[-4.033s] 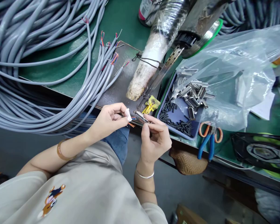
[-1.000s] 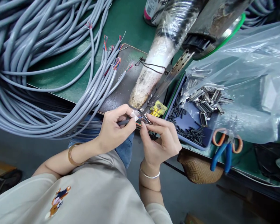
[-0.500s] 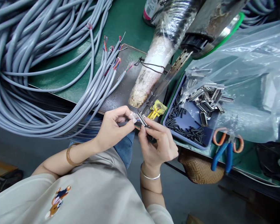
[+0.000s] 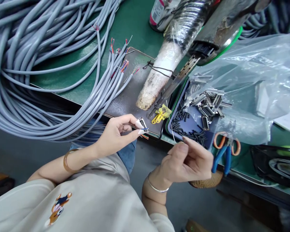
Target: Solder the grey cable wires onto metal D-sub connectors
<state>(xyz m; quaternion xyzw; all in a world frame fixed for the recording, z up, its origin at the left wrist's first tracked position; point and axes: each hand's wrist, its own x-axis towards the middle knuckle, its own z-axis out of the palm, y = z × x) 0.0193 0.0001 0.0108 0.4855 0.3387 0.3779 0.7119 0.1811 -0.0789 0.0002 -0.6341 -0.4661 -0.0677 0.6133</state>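
Observation:
My left hand (image 4: 118, 133) pinches a small metal multi-pin connector (image 4: 142, 124) between thumb and forefinger, above the table's front edge. A blue wire (image 4: 144, 129) lies across the connector, and orange and green wire ends (image 4: 144, 137) show just below it. Off to the right, my right hand (image 4: 187, 159) is curled, thumb and forefinger close together. A thin pale strand (image 4: 172, 130), like solder wire, runs down toward those fingertips; their grip on it is partly hidden. Between the hands, a soldering iron (image 4: 168, 87) slants down to the dark plate (image 4: 125, 103).
Grey cables (image 4: 87, 109) with stripped ends fill the left. A wrapped hose (image 4: 154, 83) hangs over the plate beside a yellow-tagged bundle (image 4: 161, 114). On the right are a blue tray (image 4: 169, 129) of black sleeves and connectors, a plastic bag (image 4: 251, 74) and pliers (image 4: 223, 154).
My right hand has come off the connector and moved right, toward the tray's front edge. My left hand keeps the connector, which is now turned. The view has shifted slightly.

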